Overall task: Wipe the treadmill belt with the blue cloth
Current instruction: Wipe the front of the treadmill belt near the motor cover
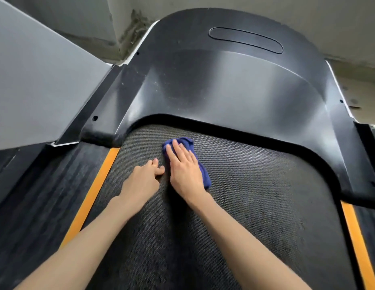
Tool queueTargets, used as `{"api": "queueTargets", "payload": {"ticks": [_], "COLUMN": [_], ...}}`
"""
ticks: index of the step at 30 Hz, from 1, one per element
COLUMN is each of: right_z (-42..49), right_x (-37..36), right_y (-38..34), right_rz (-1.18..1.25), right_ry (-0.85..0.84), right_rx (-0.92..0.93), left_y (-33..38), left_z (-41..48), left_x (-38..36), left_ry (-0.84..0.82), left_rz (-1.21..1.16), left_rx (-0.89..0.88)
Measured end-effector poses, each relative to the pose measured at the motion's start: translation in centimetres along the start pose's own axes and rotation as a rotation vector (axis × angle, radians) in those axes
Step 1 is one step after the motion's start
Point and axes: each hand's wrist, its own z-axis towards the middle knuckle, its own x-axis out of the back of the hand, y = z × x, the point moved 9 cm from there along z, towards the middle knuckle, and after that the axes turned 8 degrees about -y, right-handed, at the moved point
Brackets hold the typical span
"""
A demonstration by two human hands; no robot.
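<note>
The right hand [183,164] pressed flat on the blue cloth [187,143] near the motor cover [224,80]; the left hand [143,176] rested, empty, beside it.

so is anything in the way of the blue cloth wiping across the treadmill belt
The right hand lies flat on the crumpled blue cloth, nothing between them. On the textured black treadmill belt, only the left hand rests in its way, just left of the cloth; rightward nothing visible blocks it.
</note>
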Motion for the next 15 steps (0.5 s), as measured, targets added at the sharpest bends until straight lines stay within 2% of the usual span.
{"api": "queueTargets", "payload": {"ticks": [1,3,6,9,10,11,13,15], "right_z": [-0.3,-2.0,-6.3,-6.8,-5.7,-3.9,-1.2,-0.8], "right_x": [0.4,2.9,7.0,7.5,6.8,5.6,2.4,-0.4], "right_y": [0.6,5.9,16.9,17.8,15.8,12.6,4.6,-0.9], "right_rz": [0.001,-0.040,-0.025,0.080,0.111,0.134,0.050,0.040], "right_ry": [-0.037,0.087,0.273,0.304,0.306,0.289,0.209,0.003], "right_rx": [0.054,-0.018,-0.450,-0.752,-0.737,-0.621,-0.271,0.031], "left_y": [-0.1,0.1,1.0,1.3,1.2,1.3,1.8,2.2], "left_z": [-0.1,-0.3,-0.7,-0.8,-0.7,-0.7,-1.0,-2.2], "left_x": [0.0,0.4,0.4,-0.3,-0.3,-0.2,0.0,0.2], "left_ry": [-0.001,-0.008,-0.101,-0.175,-0.175,-0.174,-0.179,-0.156], "left_rz": [-0.011,-0.028,0.057,0.114,0.108,0.108,0.125,0.123], "left_rx": [0.013,0.012,-0.045,-0.046,-0.029,-0.013,-0.009,-0.043]}}
